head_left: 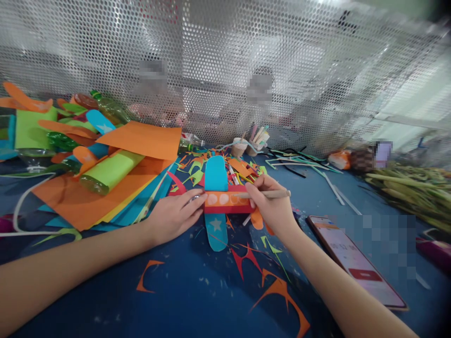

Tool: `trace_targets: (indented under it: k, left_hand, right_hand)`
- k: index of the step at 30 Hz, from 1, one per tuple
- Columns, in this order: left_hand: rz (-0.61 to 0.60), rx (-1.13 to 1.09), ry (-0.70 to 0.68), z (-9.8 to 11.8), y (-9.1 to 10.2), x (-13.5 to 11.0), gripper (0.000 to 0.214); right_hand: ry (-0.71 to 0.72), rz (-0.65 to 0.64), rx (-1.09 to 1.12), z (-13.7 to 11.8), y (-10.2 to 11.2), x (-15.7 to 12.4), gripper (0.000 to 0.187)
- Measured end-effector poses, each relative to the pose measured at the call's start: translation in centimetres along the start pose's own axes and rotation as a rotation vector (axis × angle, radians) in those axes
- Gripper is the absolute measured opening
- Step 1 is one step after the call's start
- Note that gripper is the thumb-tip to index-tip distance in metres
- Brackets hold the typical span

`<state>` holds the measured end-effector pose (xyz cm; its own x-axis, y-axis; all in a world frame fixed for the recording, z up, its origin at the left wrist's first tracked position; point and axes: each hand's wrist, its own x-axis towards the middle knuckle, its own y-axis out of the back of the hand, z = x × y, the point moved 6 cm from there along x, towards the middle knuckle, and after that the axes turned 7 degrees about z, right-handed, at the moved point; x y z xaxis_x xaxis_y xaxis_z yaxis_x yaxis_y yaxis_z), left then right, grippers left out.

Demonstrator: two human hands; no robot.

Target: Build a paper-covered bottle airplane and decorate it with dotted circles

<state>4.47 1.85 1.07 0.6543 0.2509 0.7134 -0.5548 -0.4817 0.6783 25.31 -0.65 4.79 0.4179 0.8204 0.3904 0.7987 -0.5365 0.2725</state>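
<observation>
A paper craft plane (pixel 215 199) lies on the blue table (pixel 197 291): a blue wing with a pale star crosses a red body topped by an orange strip with pale circles. My left hand (pixel 174 215) rests flat beside it, fingertips pressing the body's left end. My right hand (pixel 273 206) is closed round a thin wooden stick (pixel 271 193), held level, its left tip touching the orange strip.
Orange, green and blue paper sheets (pixel 141 141) and bottle crafts pile up at left. Paper offcuts (pixel 278 291) litter the table. A phone (pixel 355 263) lies at right, near green stalks (pixel 412 188). Small cups (pixel 246 148) stand before a perforated metal screen (pixel 225 61); blurred people sit beyond.
</observation>
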Motion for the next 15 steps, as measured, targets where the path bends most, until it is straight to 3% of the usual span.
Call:
trace_targets:
  k: [15]
  left_hand:
    - [0.010, -0.007, 0.004, 0.05, 0.09, 0.10, 0.031]
  right_hand:
    - [0.008, -0.023, -0.064, 0.31, -0.01, 0.03, 0.026]
